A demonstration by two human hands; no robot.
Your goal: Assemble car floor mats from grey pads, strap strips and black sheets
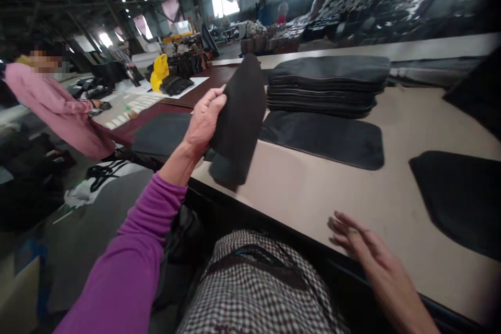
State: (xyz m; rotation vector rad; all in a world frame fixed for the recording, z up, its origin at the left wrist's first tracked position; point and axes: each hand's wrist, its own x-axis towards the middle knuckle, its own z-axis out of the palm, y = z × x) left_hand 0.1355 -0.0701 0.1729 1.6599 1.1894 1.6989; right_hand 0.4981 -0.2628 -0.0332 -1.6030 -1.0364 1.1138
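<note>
My left hand [205, 117] grips the left edge of a dark, flat panel [245, 120], which is held up and tilted above the table's front edge. My right hand [364, 245] hovers over the front of the beige table [289, 172], fingers apart and holding nothing. Behind the raised panel, to the right, is a stack of dark panels [324, 88], with a single dark panel [324, 138] lying flat in front of it. Another dark piece [462, 193] lies at the right of the table.
At the left a person in pink [58, 99] works at another table with light strips [133, 109] on it. A yellow bag [159, 70] stands farther back. More dark material [479, 88] lies at the far right.
</note>
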